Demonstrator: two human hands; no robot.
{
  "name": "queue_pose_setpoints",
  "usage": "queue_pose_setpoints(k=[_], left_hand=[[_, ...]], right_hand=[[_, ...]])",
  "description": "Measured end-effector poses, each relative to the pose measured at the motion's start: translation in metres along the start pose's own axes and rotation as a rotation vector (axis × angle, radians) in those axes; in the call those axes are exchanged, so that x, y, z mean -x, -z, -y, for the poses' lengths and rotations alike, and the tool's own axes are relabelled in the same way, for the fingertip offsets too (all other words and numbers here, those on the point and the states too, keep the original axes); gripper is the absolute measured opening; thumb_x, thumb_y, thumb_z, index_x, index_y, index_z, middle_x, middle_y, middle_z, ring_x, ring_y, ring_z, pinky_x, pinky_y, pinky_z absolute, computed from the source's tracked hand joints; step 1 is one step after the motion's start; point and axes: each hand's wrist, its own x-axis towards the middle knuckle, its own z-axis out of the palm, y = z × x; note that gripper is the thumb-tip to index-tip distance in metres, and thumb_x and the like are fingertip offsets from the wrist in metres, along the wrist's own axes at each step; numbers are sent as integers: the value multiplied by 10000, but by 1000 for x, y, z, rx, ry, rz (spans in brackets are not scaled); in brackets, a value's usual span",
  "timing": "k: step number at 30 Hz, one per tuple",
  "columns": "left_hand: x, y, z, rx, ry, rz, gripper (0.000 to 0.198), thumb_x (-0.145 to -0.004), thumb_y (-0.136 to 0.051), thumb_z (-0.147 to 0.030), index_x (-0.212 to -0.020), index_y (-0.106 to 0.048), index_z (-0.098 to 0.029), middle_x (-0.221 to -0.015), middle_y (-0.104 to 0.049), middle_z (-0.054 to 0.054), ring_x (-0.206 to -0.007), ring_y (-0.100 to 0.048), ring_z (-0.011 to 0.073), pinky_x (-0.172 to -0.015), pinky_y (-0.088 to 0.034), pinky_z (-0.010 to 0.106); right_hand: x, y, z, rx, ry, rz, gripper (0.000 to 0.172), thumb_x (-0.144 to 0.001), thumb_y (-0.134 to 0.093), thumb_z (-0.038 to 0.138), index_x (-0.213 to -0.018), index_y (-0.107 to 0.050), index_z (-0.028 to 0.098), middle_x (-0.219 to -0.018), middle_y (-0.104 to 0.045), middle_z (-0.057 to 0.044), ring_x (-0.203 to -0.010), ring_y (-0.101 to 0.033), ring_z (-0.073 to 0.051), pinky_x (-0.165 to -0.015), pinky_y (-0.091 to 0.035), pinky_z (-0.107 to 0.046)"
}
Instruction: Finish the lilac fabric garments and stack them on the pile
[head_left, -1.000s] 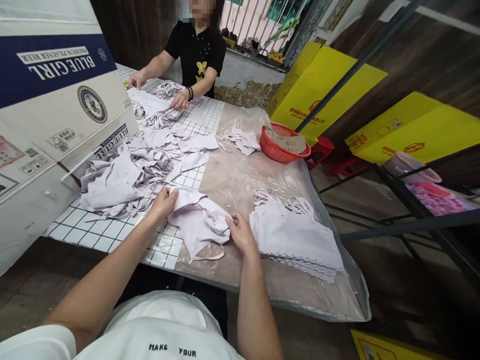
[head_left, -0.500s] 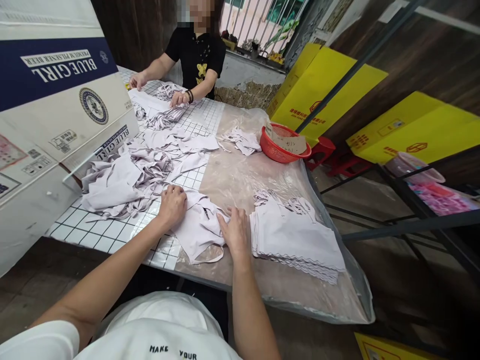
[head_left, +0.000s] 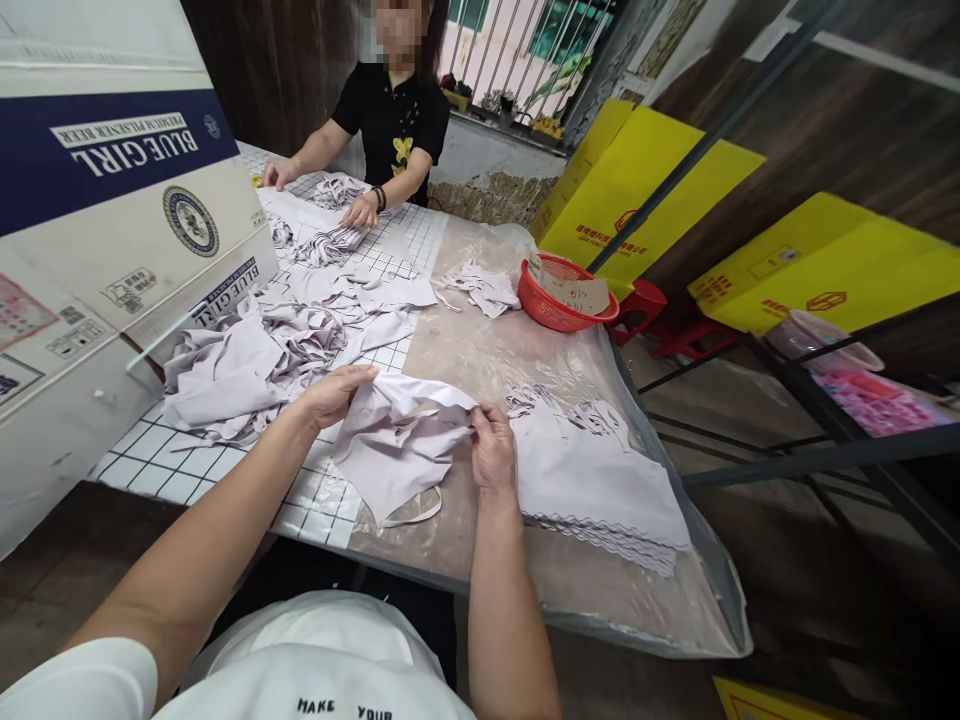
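A pale lilac strapped garment piece [head_left: 405,450] lies just to the left of the neat fabric stack [head_left: 592,465], its near part resting on the plastic-covered table [head_left: 480,345]. The cloth is thin, matt and creased; its far edge is lifted into a folded band, while the body sags in soft pleats and narrows toward the wearer, where a slim strap loops out.

The left hand [head_left: 336,395] reaches in with the wrist nearly straight, thumb and fingers pinched on the band's left end. The right hand [head_left: 493,445], close beside the stack, points away from the body with fingers curled, clamped on the band's right end. Both forearms converge from the wearer's sides. Farther left of the stack spreads a loose fabric heap [head_left: 255,355]; beyond the stack sits a red plastic basket [head_left: 559,312].
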Motion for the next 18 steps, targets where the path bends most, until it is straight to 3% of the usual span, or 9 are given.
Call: queue_pose_setpoints(k=[3, 5, 9, 11, 13, 15, 18], left_hand=[[5, 6, -10, 180, -19, 43, 215, -732, -757, -317, -737, -652, -129, -648, -659, 41, -631, -630, 179, -619, -511, 279], [11, 5, -14, 224, -41, 54, 219, -715, -766, -312, -721, -640, -134, -639, -645, 28, -606, -612, 160, -595, -499, 259], [24, 0, -20, 165, -34, 156, 292, -660, -801, -354, -671, -596, -147, -612, -590, -2, -550, -547, 118, -531, -441, 220], [31, -4, -22, 85, 1, 249, 347, -647, -809, -404, -648, -569, -153, -582, -552, -12, -510, -500, 99, -493, -394, 207], [37, -10, -25, -13, 40, 375, 381, -633, -821, -435, -649, -563, -156, -567, -530, -22, -483, -457, 81, -470, -349, 195], [42, -18, -31, -139, 53, 524, 372, -629, -831, -432, -683, -590, -154, -601, -563, -15, -502, -469, 82, -483, -353, 194], [47, -25, -47, -388, -17, 688, 313, -652, -818, -394, -740, -642, -152, -695, -640, 18, -584, -539, 114, -546, -411, 209]], right_hand=[[5, 12, 5, -172, -3, -65, 344, -750, -630, 534, -917, -594, 236, -865, -649, -26, -802, -605, -184, -781, -499, -325], [12, 19, 8, -155, 49, -47, 346, -760, -627, 556, -899, -614, 239, -947, -662, -51, -869, -619, -207, -824, -499, -356], [26, 32, 17, 89, 165, 270, 389, -837, -543, 599, -753, -654, 235, -1073, -658, -93, -1024, -620, -270, -906, -477, -423], [27, 29, 26, 162, 202, 373, 393, -873, -516, 578, -785, -681, 232, -1112, -653, -104, -1093, -607, -281, -943, -464, -427], [24, 16, 38, 160, 226, 431, 338, -867, -564, 526, -973, -701, 235, -1216, -631, -101, -1160, -584, -267, -972, -457, -402], [17, -3, 51, 154, 213, 593, 425, -808, -667, 462, -1173, -658, 246, -1296, -606, -85, -1174, -579, -243, -979, -458, -365], [3, -24, 65, 214, 146, 888, 519, -721, -756, 417, -1193, -664, 222, -1174, -668, -50, -1055, -619, -221, -920, -482, -325]])
